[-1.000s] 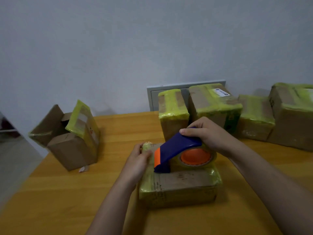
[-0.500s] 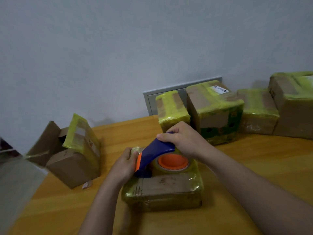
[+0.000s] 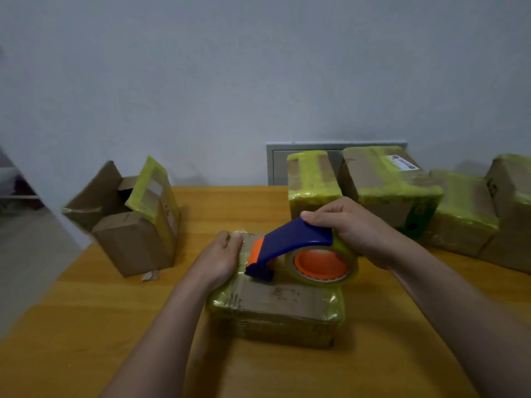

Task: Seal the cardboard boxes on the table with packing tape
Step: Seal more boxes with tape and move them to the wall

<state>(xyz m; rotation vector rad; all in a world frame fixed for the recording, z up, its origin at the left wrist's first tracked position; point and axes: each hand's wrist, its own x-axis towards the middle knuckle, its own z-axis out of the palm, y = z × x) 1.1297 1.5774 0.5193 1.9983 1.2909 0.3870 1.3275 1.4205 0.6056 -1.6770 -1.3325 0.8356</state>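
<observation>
A flat cardboard box (image 3: 275, 308), wrapped at its ends in yellowish tape, lies on the wooden worktop (image 3: 86, 326) in the lower centre of the frame. The hands are apart, one at each end of a blue and orange tape dispenser (image 3: 293, 242) that sits on the top of this box. The right hand (image 3: 353, 228) grips the dispenser from above and behind, its thumb laid on the blue handle and its fingers curled round the back by the tape roll (image 3: 321, 265), which has an orange core. The dispenser's dark front end touches the box top near the box's left end. The left hand (image 3: 221, 259) lies flat on that left end, fingers fairly straight and pressing on the taped surface, just beside the dispenser's nose.

At the left of the frame stands an open box (image 3: 126, 225) with its flaps up, one flap covered in yellow tape. Along the back right, against the wall (image 3: 258, 81), stands a row of four taped boxes (image 3: 388, 185), one bearing a white label (image 3: 400, 163). A grey panel (image 3: 275, 165) shows on the wall behind them
</observation>
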